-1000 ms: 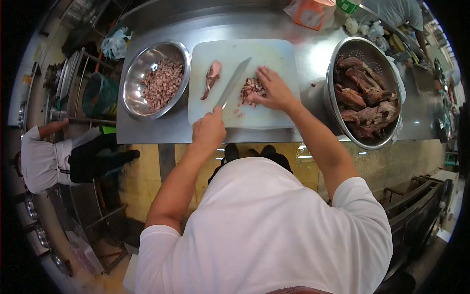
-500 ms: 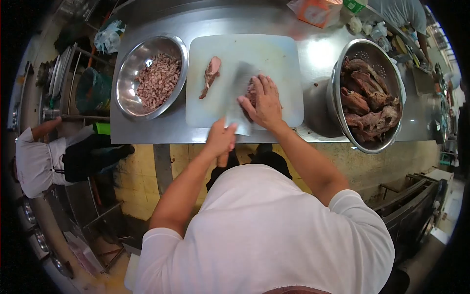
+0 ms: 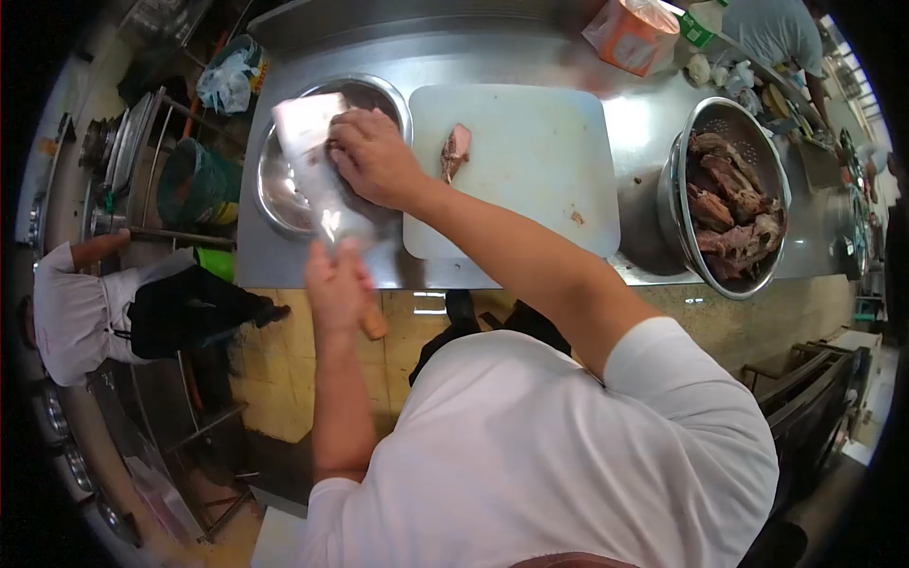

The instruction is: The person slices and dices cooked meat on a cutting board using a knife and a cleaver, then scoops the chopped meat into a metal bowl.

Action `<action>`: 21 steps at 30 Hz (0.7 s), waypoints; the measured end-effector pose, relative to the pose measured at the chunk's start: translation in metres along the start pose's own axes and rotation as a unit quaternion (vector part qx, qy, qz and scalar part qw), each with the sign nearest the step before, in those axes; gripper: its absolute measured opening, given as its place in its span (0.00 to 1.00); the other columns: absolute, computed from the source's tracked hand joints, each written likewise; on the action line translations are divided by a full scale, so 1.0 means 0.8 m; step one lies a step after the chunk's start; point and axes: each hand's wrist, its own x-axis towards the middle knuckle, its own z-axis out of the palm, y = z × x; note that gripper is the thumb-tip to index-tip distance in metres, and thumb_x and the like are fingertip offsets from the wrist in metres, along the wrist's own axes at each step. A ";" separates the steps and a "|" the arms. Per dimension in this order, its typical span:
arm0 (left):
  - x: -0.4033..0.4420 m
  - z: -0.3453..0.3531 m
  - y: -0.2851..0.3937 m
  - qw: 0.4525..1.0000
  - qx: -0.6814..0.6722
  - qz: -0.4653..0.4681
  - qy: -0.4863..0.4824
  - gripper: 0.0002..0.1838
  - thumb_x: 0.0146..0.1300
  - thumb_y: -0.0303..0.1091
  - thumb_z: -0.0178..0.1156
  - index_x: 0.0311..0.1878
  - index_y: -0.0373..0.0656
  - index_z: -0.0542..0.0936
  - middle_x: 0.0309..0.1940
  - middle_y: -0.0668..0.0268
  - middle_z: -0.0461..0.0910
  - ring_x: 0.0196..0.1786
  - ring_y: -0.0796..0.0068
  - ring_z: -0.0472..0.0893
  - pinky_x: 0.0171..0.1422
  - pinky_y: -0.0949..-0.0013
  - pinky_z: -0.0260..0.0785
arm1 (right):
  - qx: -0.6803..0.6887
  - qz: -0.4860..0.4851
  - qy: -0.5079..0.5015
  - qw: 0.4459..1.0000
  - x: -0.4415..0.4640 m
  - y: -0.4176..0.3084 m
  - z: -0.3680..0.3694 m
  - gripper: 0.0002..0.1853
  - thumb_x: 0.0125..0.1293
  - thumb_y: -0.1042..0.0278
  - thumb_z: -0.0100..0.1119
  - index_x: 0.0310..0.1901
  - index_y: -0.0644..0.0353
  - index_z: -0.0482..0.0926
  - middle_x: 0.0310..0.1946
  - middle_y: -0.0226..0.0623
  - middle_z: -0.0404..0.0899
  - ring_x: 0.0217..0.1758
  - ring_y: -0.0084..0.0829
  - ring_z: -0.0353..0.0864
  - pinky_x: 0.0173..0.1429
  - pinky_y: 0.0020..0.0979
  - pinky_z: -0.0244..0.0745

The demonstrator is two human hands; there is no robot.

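My left hand is closed round the wooden handle of a cleaver. The blade is tilted over the metal bowl on the left and smeared by motion. Against the blade's right side, above the bowl, my right hand has its fingers bent together; what lies under them is hidden. Blade and hand cover most of the bowl's contents. A piece of cooked meat lies at the left of the white cutting board. Small meat scraps sit near the board's lower right.
A colander heaped with large pieces of cooked meat stands right of the board on the steel table. An orange and white package and a green-labelled bottle are at the back. Another person is at the left.
Both hands and the cleaver have moved left from the board to the bowl. The chopped meat under my right hand has gone from the board, leaving a few scraps. The view has shifted slightly.
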 end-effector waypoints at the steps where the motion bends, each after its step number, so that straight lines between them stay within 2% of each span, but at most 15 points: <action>1: 0.003 -0.025 0.003 0.999 -0.013 0.012 0.048 0.04 0.78 0.32 0.56 0.47 0.43 0.75 0.20 0.73 0.70 0.17 0.82 0.70 0.19 0.75 0.65 | -0.083 -0.034 0.001 0.996 0.003 0.006 0.021 0.13 0.65 0.66 0.65 0.48 0.62 0.81 0.54 0.50 0.80 0.61 0.53 0.77 0.67 0.49 0.71; 2: 0.008 -0.056 -0.007 0.996 -0.023 0.038 0.073 0.04 0.78 0.31 0.56 0.48 0.42 0.75 0.21 0.73 0.70 0.18 0.82 0.70 0.20 0.75 0.65 | -0.085 -0.038 0.004 0.996 0.004 0.012 0.023 0.13 0.65 0.66 0.65 0.48 0.62 0.81 0.54 0.50 0.80 0.61 0.53 0.77 0.67 0.49 0.71; 4: 0.009 -0.106 -0.023 0.990 -0.046 0.057 0.117 0.05 0.78 0.30 0.55 0.49 0.40 0.74 0.21 0.71 0.69 0.18 0.81 0.70 0.20 0.74 0.66 | -0.029 0.035 -0.125 0.991 0.005 0.025 0.006 0.13 0.65 0.70 0.62 0.50 0.59 0.83 0.53 0.45 0.83 0.64 0.51 0.78 0.67 0.47 0.74; 6: -0.001 -0.137 -0.034 0.987 -0.079 0.025 0.140 0.04 0.77 0.30 0.55 0.48 0.41 0.73 0.21 0.71 0.68 0.18 0.80 0.69 0.21 0.73 0.67 | -0.011 0.178 -0.225 0.958 -0.001 0.040 -0.043 0.14 0.62 0.75 0.60 0.49 0.59 0.84 0.51 0.44 0.85 0.64 0.50 0.79 0.71 0.48 0.69; 8: -0.010 -0.145 -0.041 0.990 -0.063 0.031 0.123 0.04 0.77 0.31 0.55 0.48 0.41 0.74 0.21 0.71 0.68 0.19 0.81 0.70 0.22 0.72 0.67 | -0.064 0.246 -0.266 0.930 -0.028 0.061 -0.093 0.19 0.58 0.78 0.58 0.52 0.59 0.85 0.54 0.43 0.85 0.65 0.50 0.78 0.72 0.50 0.68; 9: -0.009 -0.144 -0.043 0.992 -0.046 0.034 0.111 0.04 0.77 0.31 0.55 0.48 0.41 0.74 0.21 0.72 0.68 0.19 0.81 0.70 0.22 0.72 0.68 | -0.073 0.248 -0.264 0.929 -0.048 0.074 -0.102 0.19 0.58 0.78 0.58 0.52 0.59 0.85 0.54 0.43 0.85 0.65 0.50 0.78 0.72 0.50 0.68; 11: 0.001 -0.124 -0.044 0.994 -0.072 0.047 0.064 0.05 0.77 0.31 0.55 0.48 0.41 0.74 0.21 0.71 0.69 0.19 0.81 0.71 0.22 0.73 0.67 | -0.244 0.042 -0.243 0.938 -0.103 0.104 -0.114 0.21 0.56 0.80 0.56 0.52 0.59 0.85 0.53 0.39 0.85 0.62 0.51 0.78 0.68 0.50 0.72; 12: 0.007 -0.108 -0.042 0.993 -0.095 0.059 0.026 0.05 0.78 0.32 0.56 0.48 0.41 0.74 0.21 0.71 0.69 0.18 0.81 0.71 0.22 0.73 0.67 | -0.255 0.034 -0.234 0.938 -0.117 0.110 -0.118 0.21 0.56 0.79 0.60 0.52 0.54 0.86 0.53 0.34 0.86 0.62 0.50 0.78 0.66 0.49 0.73; 13: 0.013 -0.090 -0.037 0.993 -0.100 0.062 0.007 0.05 0.78 0.32 0.56 0.48 0.41 0.74 0.21 0.71 0.69 0.18 0.81 0.71 0.22 0.73 0.67 | -0.273 0.040 -0.228 0.934 -0.116 0.108 -0.126 0.21 0.56 0.79 0.60 0.52 0.54 0.86 0.53 0.34 0.86 0.62 0.50 0.78 0.66 0.49 0.73; 15: 0.023 -0.053 -0.025 0.993 -0.078 0.059 -0.070 0.05 0.78 0.32 0.56 0.49 0.41 0.75 0.21 0.72 0.70 0.19 0.81 0.71 0.22 0.74 0.65 | -0.252 0.150 -0.325 0.899 -0.116 0.103 -0.144 0.19 0.59 0.72 0.63 0.52 0.49 0.86 0.52 0.34 0.84 0.62 0.48 0.77 0.63 0.50 0.74; 16: 0.026 -0.035 -0.022 0.991 -0.067 0.051 -0.100 0.06 0.78 0.32 0.57 0.50 0.42 0.76 0.20 0.72 0.71 0.18 0.81 0.71 0.21 0.75 0.64 | -0.239 0.160 -0.328 0.900 -0.125 0.098 -0.157 0.17 0.58 0.69 0.65 0.50 0.47 0.86 0.51 0.34 0.84 0.60 0.48 0.77 0.63 0.49 0.74; 19: 0.032 0.014 -0.016 0.977 -0.011 0.050 -0.206 0.05 0.78 0.33 0.57 0.49 0.42 0.76 0.20 0.73 0.71 0.17 0.82 0.70 0.20 0.75 0.63 | -0.224 0.148 -0.312 0.911 -0.162 0.095 -0.191 0.15 0.58 0.70 0.63 0.48 0.48 0.87 0.50 0.35 0.85 0.58 0.49 0.77 0.63 0.46 0.74; 21: 0.037 0.042 -0.025 0.960 -0.016 0.065 -0.273 0.05 0.78 0.33 0.57 0.47 0.42 0.76 0.19 0.73 0.71 0.16 0.82 0.70 0.19 0.75 0.63 | -0.244 0.137 -0.293 0.914 -0.183 0.080 -0.218 0.19 0.57 0.74 0.61 0.50 0.47 0.87 0.53 0.40 0.83 0.56 0.47 0.78 0.62 0.43 0.75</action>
